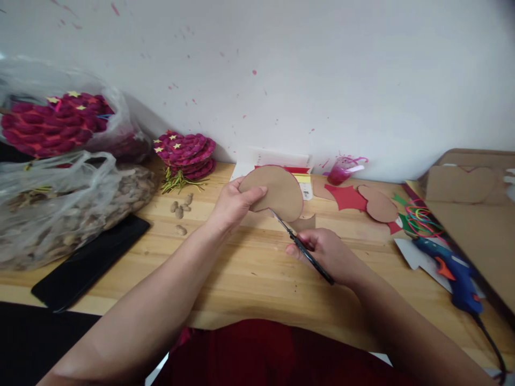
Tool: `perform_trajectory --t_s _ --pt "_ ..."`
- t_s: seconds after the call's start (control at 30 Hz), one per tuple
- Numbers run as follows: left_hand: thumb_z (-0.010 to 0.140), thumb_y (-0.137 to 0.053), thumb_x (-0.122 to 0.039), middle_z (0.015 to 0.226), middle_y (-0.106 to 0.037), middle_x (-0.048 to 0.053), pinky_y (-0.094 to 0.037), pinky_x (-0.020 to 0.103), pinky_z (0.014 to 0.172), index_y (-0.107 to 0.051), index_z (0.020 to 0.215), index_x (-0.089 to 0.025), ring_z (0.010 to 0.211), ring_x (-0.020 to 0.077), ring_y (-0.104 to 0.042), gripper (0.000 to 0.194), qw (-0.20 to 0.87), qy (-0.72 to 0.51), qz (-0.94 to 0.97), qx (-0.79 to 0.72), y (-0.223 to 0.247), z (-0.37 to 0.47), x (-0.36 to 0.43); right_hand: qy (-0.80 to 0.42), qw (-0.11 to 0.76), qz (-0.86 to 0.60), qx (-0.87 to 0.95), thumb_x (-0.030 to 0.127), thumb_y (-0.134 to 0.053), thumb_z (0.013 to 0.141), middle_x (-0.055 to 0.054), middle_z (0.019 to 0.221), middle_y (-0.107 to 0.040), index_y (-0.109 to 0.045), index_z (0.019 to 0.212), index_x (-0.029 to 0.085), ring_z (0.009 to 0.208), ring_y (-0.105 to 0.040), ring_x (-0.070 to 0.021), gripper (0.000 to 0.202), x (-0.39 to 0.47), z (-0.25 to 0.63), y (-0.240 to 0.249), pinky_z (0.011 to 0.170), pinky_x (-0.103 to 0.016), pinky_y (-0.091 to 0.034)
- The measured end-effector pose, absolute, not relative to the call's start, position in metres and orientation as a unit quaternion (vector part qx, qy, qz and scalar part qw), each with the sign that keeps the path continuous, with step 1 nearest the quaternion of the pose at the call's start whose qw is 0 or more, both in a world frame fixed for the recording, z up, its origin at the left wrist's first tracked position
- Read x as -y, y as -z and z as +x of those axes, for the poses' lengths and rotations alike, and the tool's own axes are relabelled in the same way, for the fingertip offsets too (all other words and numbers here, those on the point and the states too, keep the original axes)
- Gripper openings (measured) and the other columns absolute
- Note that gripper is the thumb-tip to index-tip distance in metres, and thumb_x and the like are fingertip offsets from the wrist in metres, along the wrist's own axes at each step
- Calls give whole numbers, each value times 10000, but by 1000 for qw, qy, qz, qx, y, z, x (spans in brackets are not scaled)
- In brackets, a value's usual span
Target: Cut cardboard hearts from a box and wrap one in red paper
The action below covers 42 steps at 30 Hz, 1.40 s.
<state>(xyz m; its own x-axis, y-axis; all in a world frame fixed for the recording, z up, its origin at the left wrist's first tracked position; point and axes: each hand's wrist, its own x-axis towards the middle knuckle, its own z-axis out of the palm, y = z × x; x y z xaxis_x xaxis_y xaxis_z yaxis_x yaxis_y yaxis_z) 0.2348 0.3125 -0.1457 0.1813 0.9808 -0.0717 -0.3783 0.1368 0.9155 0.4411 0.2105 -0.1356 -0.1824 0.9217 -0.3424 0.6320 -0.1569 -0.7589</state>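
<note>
My left hand (235, 202) pinches the left side of a rounded brown cardboard cutout (277, 190), thumb lying on top of it. Along the cutout's edge runs a thin dark reddish line. With my right hand (322, 252) I grip a pair of dark-handled scissors (303, 249). Their tips meet the lower edge of the cardboard, near a small notch; how far the blades are apart is hard to see. Just under the cutout, a curved cardboard scrap (304, 223) shows at the lower right, and I cannot tell whether it is still joined.
Left: bags of peanuts (132, 190), a black phone-like slab (90, 262), loose peanuts (181, 208) and stacked magenta peanut-shell pieces (189, 153). Right: a cup of magenta paint (341, 170), red paper (344, 197), a cardboard oval (377, 203), coloured bands (424, 219), a blue glue gun (458, 276) and a cardboard box (466, 225).
</note>
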Motion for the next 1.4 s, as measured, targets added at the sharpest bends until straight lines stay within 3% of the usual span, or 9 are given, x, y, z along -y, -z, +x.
perform_trajectory --t_s 0.4,0.67,1.17,1.27,1.4 --pt "585 -907 -287 893 -771 62 -536 257 700 -758 978 -132 758 175 -678 448 659 -509 404 -379 152 238 -314 -410 131 -615 661 655 -652 850 41 628 -301 -388 607 208 602 -292 -122 573 -211 444 135 532 -267 -224" --pt "507 -935 -292 883 -766 75 -540 267 688 -738 964 -117 737 178 -680 527 671 -493 373 -410 161 241 -318 -369 100 -635 672 717 -615 835 20 603 -378 -468 587 207 599 -363 -144 586 -215 445 133 537 -278 -253" --pt "548 -936 -289 904 -771 70 -580 275 670 -730 971 -134 743 176 -697 495 672 -480 367 -427 167 242 -320 -294 84 -656 690 727 -664 797 22 549 -451 -466 575 208 538 -383 -130 598 -214 446 141 517 -285 -228" --pt "598 -921 -294 958 -773 58 -590 254 683 -737 973 -152 795 167 -708 441 673 -508 348 -409 161 240 -321 -313 123 -655 676 678 -732 763 37 556 -443 -496 586 204 547 -372 -122 558 -214 447 142 518 -275 -245" --pt "611 -919 -234 901 -766 32 -602 228 651 -730 907 -157 749 139 -703 359 698 -535 300 -369 150 239 -320 -342 301 -647 611 615 -791 744 37 586 -467 -574 636 193 570 -421 -125 487 -215 446 141 529 -266 -302"
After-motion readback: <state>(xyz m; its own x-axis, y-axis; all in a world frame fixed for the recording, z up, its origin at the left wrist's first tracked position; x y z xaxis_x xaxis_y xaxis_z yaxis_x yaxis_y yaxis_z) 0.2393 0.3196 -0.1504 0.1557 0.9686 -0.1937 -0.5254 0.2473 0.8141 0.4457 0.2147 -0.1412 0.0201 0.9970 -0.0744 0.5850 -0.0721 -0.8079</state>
